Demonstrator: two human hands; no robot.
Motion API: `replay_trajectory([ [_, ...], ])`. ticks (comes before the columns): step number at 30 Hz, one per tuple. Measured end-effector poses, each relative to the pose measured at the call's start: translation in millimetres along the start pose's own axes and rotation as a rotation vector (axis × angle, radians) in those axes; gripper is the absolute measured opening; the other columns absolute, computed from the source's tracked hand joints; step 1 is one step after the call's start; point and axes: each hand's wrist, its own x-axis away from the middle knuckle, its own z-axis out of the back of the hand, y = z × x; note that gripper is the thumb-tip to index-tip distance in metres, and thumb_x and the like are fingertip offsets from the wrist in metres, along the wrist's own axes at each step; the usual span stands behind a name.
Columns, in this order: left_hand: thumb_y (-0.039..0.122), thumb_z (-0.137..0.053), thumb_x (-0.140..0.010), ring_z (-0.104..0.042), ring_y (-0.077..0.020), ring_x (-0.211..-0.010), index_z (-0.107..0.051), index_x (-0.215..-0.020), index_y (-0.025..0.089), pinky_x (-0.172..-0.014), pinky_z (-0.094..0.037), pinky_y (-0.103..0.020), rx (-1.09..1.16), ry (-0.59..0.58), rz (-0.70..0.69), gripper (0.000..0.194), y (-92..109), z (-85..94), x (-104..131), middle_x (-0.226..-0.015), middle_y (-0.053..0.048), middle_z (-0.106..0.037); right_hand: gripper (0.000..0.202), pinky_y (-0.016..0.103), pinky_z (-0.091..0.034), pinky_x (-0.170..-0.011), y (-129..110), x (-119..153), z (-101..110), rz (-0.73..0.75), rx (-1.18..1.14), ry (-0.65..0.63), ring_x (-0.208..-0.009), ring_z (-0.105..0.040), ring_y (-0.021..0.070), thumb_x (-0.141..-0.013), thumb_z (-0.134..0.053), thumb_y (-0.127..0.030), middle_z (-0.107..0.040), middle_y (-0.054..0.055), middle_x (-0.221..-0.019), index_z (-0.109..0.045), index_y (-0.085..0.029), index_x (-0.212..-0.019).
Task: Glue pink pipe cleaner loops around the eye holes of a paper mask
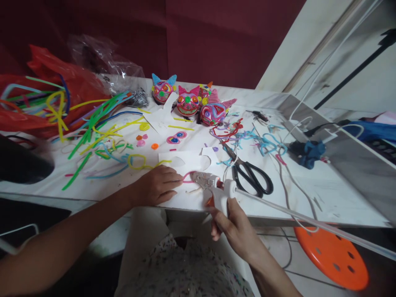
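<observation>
At the table (340, 206), left hand (157, 186) touches a pink loop (187, 173), grip unclear; right hand (235, 229) clasps a glue gun (221, 198).

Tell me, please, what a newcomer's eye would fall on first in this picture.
Probably the brightly coloured, pointy-eared figures clustered toward the back of the white table, before the dark red backdrop. Next comes the white glue gun in the right hand, near the table's front edge. The orange stool at lower right also stands out.

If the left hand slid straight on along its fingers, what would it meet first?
The left hand would likely meet the pink strip first, then the glue gun; depth is unclear.
</observation>
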Motion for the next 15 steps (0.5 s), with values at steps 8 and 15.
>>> replay_trajectory([
  [8, 0.019, -0.059, -0.106, -0.074, -0.0261, -0.112, -0.069, -0.125, 0.016, -0.102, -0.059, -0.043, 0.001, 0.005, -0.006, 0.022, -0.2, -1.0, 1.1, -0.12, -0.013, -0.082, 0.039, 0.028, -0.053, -0.046, -14.6, 3.5, -0.8, -0.041, 0.023, -0.049, -0.045, -0.063, 0.0191, -0.085, -0.065, -0.058, -0.061, -0.009, -0.053, -0.043, -0.03, -0.098],
  [15, 0.022, -0.058, -0.107, -0.073, -0.0248, -0.114, -0.069, -0.128, 0.016, -0.101, -0.059, -0.042, -0.006, -0.012, -0.003, 0.024, -1.6, -1.9, 2.1, -0.122, -0.012, -0.082, 0.042, 0.03, -0.052, -0.047, -26.8, 3.9, -1.3, -0.072, 0.036, -0.111, -0.045, -0.058, 0.0188, -0.08, -0.062, -0.06, -0.059, -0.01, -0.052, -0.044, -0.029, -0.102],
])
